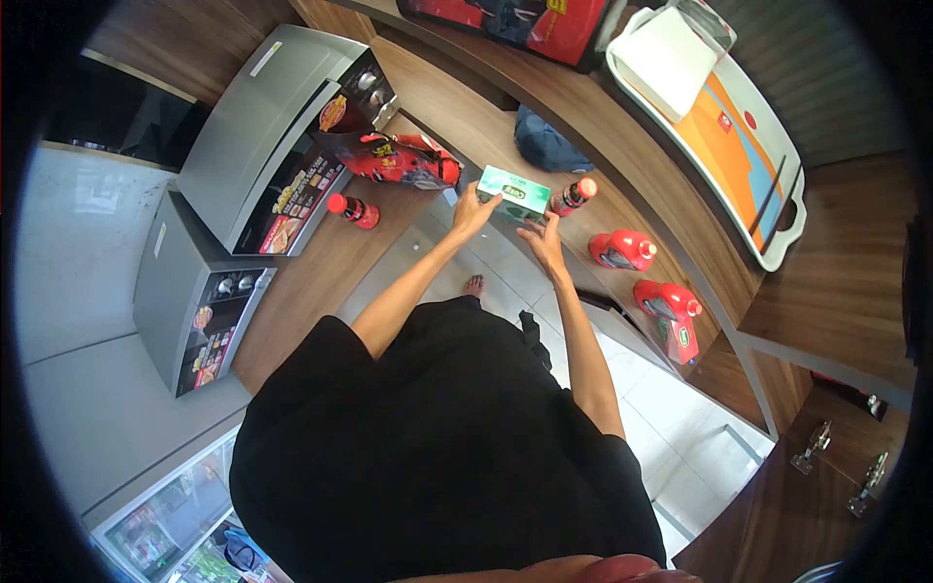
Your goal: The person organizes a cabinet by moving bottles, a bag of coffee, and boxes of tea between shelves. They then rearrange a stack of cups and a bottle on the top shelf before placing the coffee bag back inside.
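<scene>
some fingers of your left hand (471, 209) are hidden by the box (514, 193), whose finer print is too small to read. you cannot tell whether your right hand (544, 241) touches it. the box partly hides the bottle (575, 195) beside it. your shirt (437, 437) covers all but the front of a foot (473, 285). the top edge cuts off the red case (515, 21); the cabinet's (155, 515) contents look blurred
</scene>
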### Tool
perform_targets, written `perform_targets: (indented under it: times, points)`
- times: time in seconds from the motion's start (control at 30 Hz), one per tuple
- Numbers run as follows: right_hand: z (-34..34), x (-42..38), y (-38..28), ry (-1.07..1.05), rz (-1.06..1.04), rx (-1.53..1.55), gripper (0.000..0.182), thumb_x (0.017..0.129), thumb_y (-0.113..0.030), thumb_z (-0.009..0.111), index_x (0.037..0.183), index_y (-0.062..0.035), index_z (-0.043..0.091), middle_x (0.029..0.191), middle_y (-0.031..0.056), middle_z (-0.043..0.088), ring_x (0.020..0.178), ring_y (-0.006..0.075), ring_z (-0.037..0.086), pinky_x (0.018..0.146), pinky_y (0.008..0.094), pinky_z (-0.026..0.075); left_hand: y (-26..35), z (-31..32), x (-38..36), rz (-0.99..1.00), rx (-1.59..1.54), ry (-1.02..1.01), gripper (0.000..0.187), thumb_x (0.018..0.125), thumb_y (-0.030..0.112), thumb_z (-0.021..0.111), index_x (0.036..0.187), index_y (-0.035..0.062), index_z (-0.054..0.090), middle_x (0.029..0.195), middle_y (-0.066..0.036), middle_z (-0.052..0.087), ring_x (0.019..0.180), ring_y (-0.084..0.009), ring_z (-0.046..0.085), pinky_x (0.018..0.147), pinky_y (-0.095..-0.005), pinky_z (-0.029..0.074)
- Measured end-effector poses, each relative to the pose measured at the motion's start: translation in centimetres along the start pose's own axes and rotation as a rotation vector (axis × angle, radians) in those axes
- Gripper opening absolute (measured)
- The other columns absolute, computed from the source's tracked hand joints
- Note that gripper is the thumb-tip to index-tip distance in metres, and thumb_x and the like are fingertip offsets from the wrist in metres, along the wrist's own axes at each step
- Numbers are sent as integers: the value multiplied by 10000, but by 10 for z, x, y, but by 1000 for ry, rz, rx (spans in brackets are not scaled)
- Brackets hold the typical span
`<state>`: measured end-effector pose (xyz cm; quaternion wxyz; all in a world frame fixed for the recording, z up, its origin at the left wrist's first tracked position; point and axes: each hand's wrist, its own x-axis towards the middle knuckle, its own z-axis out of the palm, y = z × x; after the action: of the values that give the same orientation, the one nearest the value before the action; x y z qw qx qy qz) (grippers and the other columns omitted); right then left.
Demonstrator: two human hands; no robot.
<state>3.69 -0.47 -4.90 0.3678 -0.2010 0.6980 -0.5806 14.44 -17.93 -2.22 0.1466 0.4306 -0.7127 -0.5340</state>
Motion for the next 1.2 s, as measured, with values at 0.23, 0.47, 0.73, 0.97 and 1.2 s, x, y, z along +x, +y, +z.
perform_targets:
  times: [0.23,0.47,0.73,0.97,1.2]
  points:
    - [13,33,-22,150,113,98,978,769,-44,731,1560,-52,158,1510,237,391,1388,330,429,1070,416,419,-1,10,58,-101,-93,-163,876,782,389,793,1428,-11,358,1230,-203,632,1095,-276,636,961,-386,482]
    - [11,39,-19,161,154,158,990,792,-47,708,1581,-72,112,1573,250,269,1404,334,404,1085,401,408,-25,30,60,-88,-417,-114,933,823,336,770,1502,-14,235,1386,-235,530,1260,-262,545,1060,-356,408]
    - [-6,19,19,75,107,35,683,853,-108,693,1470,-52,405,1428,181,510,1272,263,543,1002,368,460,-53,35,59,-43,-199,75,656,828,221,751,1354,-1,426,1247,-177,575,1114,-256,604,967,-364,462]
    - [-40,-90,56,-34,275,67,406,916,-165,658,1306,-100,564,1201,77,684,1021,152,653,850,320,496,-65,63,-43,-111,-119,-100,336,822,158,720,1072,35,533,941,-96,646,784,-207,654,707,-349,518]
    - [-95,-263,63,321,269,319,389,954,-234,648,1301,-85,553,1190,96,676,1078,174,642,887,334,497,-67,132,-173,429,184,-1071,257,906,179,673,1101,38,582,857,-64,680,712,-161,644,666,-320,530]
